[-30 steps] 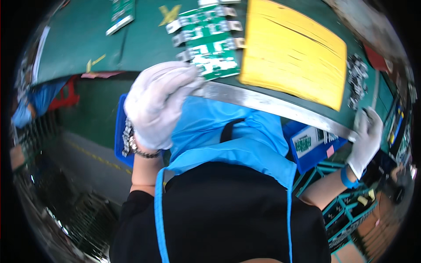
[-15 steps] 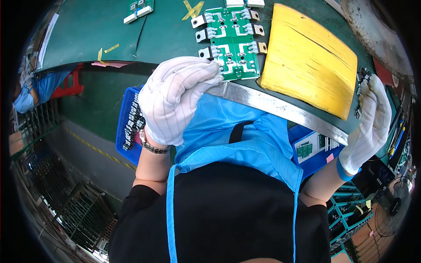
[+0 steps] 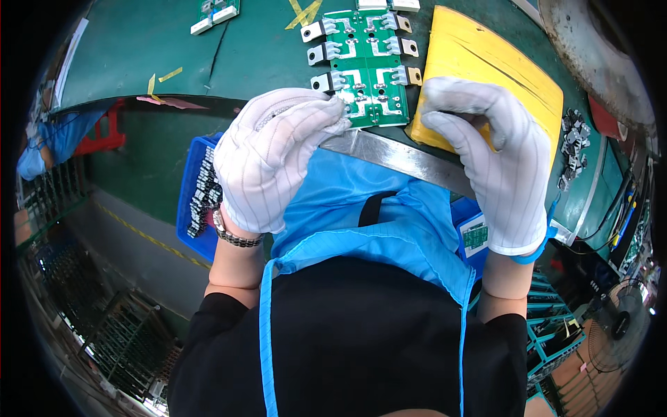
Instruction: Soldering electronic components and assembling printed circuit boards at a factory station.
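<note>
A green circuit board point(image 3: 368, 76) lies on the bench in front of me, with black, metal-tabbed transistors point(image 3: 324, 52) sticking out along both sides. My left hand point(image 3: 278, 149), in a white striped glove, has its fingers pressed together on the board's near left corner and covers it. Just right of the board, over the yellow block point(image 3: 500, 62), is my gloved right hand point(image 3: 497, 149). Its thumb and fingers are closed in a pinch; whatever they hold is hidden or too small to make out.
Loose black components point(image 3: 574, 142) lie in a pile right of the yellow block. A metal strip point(image 3: 410, 161) runs along the bench's near edge. Blue bins stand below it, one with component strips point(image 3: 205, 187) at left, one point(image 3: 476, 243) at right. Another board point(image 3: 214, 15) lies far left.
My right hand has come left from the component pile to beside the board, its fingers now pinched. My left hand stays at the board's corner. The view has shifted slightly.
</note>
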Action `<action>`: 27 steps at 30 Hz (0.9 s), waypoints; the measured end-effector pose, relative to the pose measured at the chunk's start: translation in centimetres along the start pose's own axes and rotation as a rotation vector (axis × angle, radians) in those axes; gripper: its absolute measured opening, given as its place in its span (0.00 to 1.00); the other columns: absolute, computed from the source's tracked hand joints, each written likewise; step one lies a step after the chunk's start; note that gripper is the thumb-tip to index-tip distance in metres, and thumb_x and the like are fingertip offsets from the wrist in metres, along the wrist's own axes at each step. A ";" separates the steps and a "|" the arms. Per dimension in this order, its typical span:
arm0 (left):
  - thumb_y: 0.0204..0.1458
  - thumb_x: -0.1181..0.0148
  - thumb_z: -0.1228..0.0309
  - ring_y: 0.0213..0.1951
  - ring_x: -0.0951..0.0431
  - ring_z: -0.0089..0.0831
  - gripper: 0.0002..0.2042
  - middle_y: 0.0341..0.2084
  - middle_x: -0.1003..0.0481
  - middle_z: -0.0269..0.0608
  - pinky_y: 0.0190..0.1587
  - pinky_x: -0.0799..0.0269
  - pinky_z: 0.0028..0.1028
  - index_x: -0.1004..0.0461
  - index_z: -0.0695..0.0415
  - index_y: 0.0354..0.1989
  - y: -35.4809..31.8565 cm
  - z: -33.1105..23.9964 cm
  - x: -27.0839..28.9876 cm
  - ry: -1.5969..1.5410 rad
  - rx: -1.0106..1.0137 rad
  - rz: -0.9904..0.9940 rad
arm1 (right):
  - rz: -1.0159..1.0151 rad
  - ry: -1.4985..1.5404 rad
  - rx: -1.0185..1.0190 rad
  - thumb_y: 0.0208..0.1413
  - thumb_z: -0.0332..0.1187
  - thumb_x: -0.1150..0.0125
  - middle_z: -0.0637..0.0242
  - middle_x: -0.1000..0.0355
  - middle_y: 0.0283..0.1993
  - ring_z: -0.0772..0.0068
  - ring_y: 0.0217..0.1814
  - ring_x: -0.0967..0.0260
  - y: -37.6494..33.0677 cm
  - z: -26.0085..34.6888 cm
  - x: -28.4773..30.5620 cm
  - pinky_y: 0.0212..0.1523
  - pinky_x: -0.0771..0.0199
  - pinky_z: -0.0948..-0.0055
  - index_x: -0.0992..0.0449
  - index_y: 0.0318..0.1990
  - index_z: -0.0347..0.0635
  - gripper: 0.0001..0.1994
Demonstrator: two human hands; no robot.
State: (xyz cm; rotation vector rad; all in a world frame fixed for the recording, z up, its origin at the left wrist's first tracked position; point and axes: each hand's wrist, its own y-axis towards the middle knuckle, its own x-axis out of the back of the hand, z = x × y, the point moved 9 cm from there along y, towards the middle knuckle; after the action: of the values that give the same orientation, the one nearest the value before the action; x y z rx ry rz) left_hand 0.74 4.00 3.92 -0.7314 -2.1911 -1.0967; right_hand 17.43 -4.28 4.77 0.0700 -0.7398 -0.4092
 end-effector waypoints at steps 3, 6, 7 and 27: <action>0.39 0.32 0.82 0.38 0.19 0.34 0.10 0.32 0.19 0.41 0.41 0.23 0.28 0.20 0.58 0.32 0.0 0.0 -0.1 -0.004 -0.006 0.010 | 0.087 -0.115 0.117 0.50 0.24 0.38 0.63 0.22 0.40 0.65 0.43 0.24 0.6 1.2 -1.0 0.46 0.26 0.73 0.20 0.39 0.37 0.08; 0.39 0.32 0.81 0.39 0.20 0.34 0.10 0.33 0.19 0.39 0.41 0.23 0.28 0.20 0.57 0.33 -0.3 0.2 0.1 -0.039 0.014 -0.024 | 0.175 -0.146 0.139 0.50 0.24 0.38 0.62 0.22 0.40 0.64 0.44 0.24 1.1 1.2 -1.7 0.46 0.27 0.72 0.20 0.39 0.38 0.08; 0.39 0.32 0.81 0.39 0.20 0.34 0.10 0.33 0.19 0.39 0.41 0.23 0.28 0.20 0.57 0.33 -0.2 0.3 0.1 -0.037 0.018 -0.027 | 0.167 -0.155 0.152 0.51 0.24 0.38 0.63 0.22 0.40 0.65 0.43 0.24 1.2 1.1 -1.7 0.46 0.27 0.73 0.21 0.41 0.37 0.09; 0.38 0.32 0.78 0.38 0.20 0.34 0.14 0.32 0.21 0.35 0.39 0.23 0.28 0.20 0.55 0.36 -0.3 0.3 0.0 -0.023 -0.092 -0.028 | 0.259 -0.175 -0.073 0.52 0.28 0.36 0.66 0.24 0.34 0.81 0.38 0.27 2.7 -0.9 -1.3 0.44 0.27 0.81 0.25 0.49 0.34 0.17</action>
State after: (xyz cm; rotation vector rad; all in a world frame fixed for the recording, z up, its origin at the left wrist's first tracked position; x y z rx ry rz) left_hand 0.47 4.14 3.60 -0.7582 -2.1882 -1.2156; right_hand 18.12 -1.39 3.80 -0.1314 -0.8933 -0.1957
